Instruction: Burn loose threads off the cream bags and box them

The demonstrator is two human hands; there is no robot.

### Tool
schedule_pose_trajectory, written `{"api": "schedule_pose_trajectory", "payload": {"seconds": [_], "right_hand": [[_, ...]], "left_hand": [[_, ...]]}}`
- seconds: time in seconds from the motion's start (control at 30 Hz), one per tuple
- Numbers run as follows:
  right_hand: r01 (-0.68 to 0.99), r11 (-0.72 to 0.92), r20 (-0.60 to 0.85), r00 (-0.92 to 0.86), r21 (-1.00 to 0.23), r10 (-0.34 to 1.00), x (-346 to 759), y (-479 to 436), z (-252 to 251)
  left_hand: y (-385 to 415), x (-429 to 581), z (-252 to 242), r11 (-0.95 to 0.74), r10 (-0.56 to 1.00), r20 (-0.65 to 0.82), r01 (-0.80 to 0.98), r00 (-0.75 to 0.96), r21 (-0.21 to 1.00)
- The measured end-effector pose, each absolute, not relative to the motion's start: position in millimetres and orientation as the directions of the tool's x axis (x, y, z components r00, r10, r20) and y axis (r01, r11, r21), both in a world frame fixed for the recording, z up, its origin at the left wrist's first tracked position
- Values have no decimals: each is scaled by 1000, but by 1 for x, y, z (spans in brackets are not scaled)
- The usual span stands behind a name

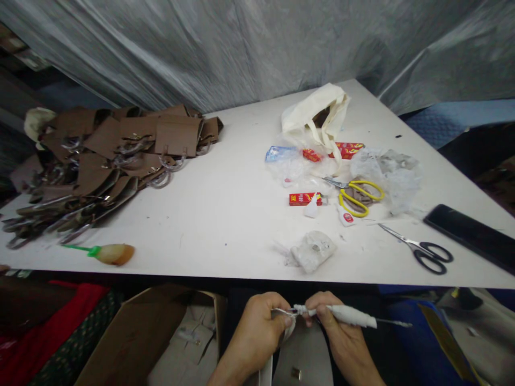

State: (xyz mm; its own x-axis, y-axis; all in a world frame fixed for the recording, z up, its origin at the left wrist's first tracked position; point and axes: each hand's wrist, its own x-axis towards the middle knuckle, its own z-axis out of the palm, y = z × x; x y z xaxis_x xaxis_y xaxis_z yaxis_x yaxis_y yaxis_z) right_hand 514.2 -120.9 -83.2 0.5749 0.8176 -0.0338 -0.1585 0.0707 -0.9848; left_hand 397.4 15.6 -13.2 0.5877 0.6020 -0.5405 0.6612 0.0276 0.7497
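Note:
My right hand (336, 327) is closed around a slim tool with a white-wrapped handle (350, 315); a thin metal shaft sticks out of its right end. The tool's left end meets the fingertips of my left hand (261, 327). That hand is closed in a pinch on a pale, plastic-wrapped bag handle (288, 328). Below both hands, in my lap, is a taupe handbag (303, 354) with a small gold clasp. My fingers hide the exact contact between tool and handle.
On the white table (217, 214) lie brown handbags (120, 134), a glue bottle (115, 254), a plastic packet (314, 251), yellow scissors (360, 195), black scissors (430, 254), a phone (470, 230) and a cream cloth bag (317, 112). A cardboard box (132, 332) holding taupe bags stands below left.

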Motion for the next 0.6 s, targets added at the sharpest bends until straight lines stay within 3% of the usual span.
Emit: {"api": "schedule_pose_trajectory", "payload": {"seconds": [0.17,0.3,0.5,0.6], "right_hand": [[-104,97,8,639,-990,769,517,-121,-64],[-130,67,-43,700,-989,713,517,-127,-59],[-272,66,-123,624,-960,772,499,-136,-59],[-259,46,-129,618,-965,776,494,-141,-51]], "left_hand": [[12,391,-7,9,650,-486,633,585,774],[9,380,0,-54,696,-405,605,594,794],[0,364,0,-78,772,-304,558,558,826],[0,352,2,-38,816,-275,521,508,853]]}}
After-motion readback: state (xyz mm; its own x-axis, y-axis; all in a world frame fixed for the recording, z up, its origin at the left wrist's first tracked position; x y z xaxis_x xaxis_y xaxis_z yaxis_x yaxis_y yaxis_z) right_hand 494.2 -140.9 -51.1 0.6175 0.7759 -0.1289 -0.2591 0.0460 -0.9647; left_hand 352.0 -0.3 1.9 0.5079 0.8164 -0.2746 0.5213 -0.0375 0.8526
